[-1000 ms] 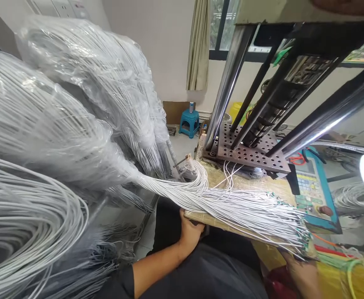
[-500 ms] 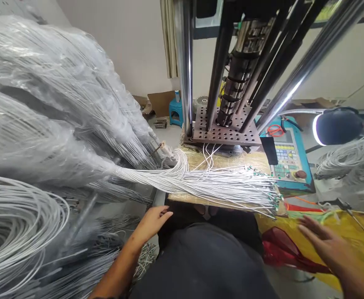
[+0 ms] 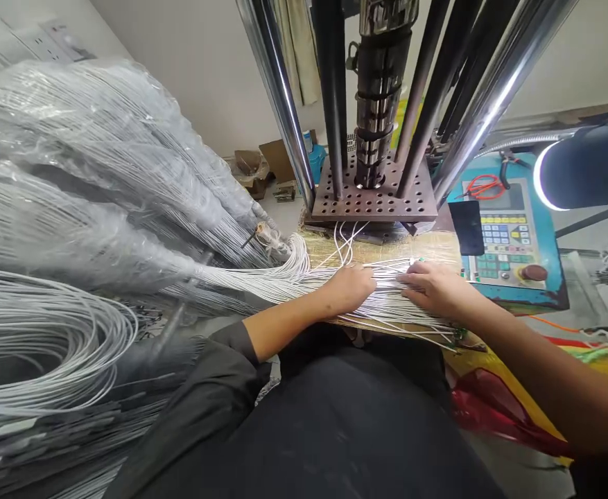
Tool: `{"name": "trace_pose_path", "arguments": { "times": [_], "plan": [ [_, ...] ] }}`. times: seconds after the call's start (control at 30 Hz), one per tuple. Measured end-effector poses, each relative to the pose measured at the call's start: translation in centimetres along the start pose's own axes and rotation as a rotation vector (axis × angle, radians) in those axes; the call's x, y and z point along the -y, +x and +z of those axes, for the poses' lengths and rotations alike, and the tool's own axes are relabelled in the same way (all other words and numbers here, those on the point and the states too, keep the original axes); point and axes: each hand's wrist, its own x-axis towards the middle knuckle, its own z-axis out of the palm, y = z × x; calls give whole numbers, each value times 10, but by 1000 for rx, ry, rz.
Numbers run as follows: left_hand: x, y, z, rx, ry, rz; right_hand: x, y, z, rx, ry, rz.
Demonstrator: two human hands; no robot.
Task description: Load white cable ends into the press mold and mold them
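A thick bundle of white cables (image 3: pixel 262 281) lies across the worktable (image 3: pixel 428 246), its green-tipped ends toward the right. My left hand (image 3: pixel 353 287) rests on the middle of the bundle with its fingers curled down around some cables. Just right of it, my right hand (image 3: pixel 436 287) closes its fingers and thumb on cables near the tipped ends. A short gap separates the two hands. Both sets of fingertips are partly hidden among the cables. Behind the hands, a few loose white cables (image 3: pixel 342 242) run under the machine's perforated metal plate (image 3: pixel 376 209).
Plastic-wrapped cable bundles (image 3: pixel 90 138) fill the left side, above a large cable coil (image 3: pixel 64 339). Steel columns (image 3: pixel 283 104) rise from the machine. At right are a teal control panel (image 3: pixel 522 242) with orange-handled pliers (image 3: pixel 485 186), a lit lamp (image 3: pixel 584 170) and a red bag (image 3: pixel 491 409).
Both hands have moved in from beside the table onto the cable bundle and closed on it. My view has shifted, bringing the control panel and lamp closer.
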Motion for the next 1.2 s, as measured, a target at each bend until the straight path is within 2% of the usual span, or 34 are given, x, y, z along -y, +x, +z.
{"name": "trace_pose_path", "arguments": {
  "times": [0.2,0.3,0.47,0.63,0.73,0.83,0.93,1.07,1.2],
  "plan": [
    [4,-4,-1,-6,-111,-49,-5,0,-2,-30,83,-46],
    [4,-5,0,-44,-125,-59,1,5,-9,-12,101,-18],
    [-1,-8,-2,-72,-180,-79,9,12,-20,-63,115,65],
    [-1,9,-8,-39,-284,-142,13,19,-25,-14,170,177],
    [2,22,-13,-27,-456,-163,14,20,-25,23,179,215],
    [5,28,-18,20,-664,-179,12,15,-23,-32,180,192],
    [10,27,-29,67,-776,-168,8,5,-21,-89,154,144],
    [19,19,-45,93,-974,-191,3,-2,-24,-71,77,114],
    [17,29,-58,278,-1239,-101,-2,-7,-33,-143,194,137]
  ]
}}
